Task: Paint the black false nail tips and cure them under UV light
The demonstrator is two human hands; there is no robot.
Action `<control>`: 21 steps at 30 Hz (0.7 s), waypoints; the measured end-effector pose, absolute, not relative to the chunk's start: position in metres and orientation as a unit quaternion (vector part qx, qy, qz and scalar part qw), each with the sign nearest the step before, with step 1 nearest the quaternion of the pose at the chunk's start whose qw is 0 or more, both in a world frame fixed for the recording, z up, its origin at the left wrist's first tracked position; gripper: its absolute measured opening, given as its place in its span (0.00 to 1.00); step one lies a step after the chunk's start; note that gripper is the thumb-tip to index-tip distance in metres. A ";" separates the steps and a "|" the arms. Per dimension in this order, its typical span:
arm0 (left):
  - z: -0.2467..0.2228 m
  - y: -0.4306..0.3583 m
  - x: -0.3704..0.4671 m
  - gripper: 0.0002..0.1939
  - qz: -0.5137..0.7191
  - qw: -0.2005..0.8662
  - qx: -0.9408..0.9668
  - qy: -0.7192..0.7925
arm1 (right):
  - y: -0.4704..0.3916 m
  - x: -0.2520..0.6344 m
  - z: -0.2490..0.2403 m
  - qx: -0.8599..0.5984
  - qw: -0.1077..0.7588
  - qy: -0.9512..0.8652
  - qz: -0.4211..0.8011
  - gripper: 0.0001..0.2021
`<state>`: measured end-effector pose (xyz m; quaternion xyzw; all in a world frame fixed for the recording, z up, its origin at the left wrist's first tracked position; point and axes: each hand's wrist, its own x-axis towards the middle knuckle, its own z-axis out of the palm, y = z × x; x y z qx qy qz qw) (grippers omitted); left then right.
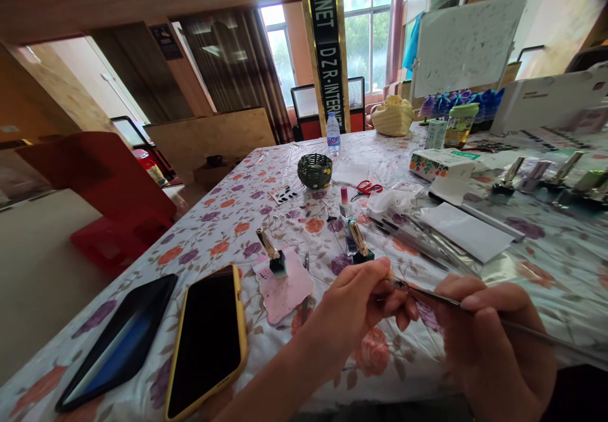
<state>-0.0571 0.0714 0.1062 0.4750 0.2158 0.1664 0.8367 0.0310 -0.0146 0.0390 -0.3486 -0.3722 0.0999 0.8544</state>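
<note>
My left hand (358, 298) is closed, pinching a small dark-marked piece, which looks like a false nail (400, 284), between thumb and fingers. In my right hand (498, 339) is a slim nail brush (437, 296), held like a pen, its tip touching or very close to that piece. Just beyond my left hand stands a dark nail polish bottle (360, 242) with a gold cap. Another gold-capped polish bottle (273, 254) stands on a pink wavy-edged palette (285, 292) to the left. Fingers partly hide the small piece.
A yellow-cased phone (206, 339) and a dark tablet or phone (118, 343) lie at left. Beyond are a woven basket (315, 171), red scissors (369, 187), a pink-capped bottle (344, 200) and a water bottle (333, 135). White card (468, 230) and several polish bottles (560, 175) sit at right.
</note>
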 end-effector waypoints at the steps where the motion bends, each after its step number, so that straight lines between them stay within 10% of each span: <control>1: 0.106 0.072 -0.057 0.16 0.167 0.837 0.476 0.215 | -0.015 0.031 0.039 -0.351 0.852 -0.375 0.103 0.06; 21: 0.103 0.070 -0.060 0.16 0.165 0.842 0.468 0.210 | -0.017 0.030 0.040 -0.353 0.850 -0.375 0.116 0.06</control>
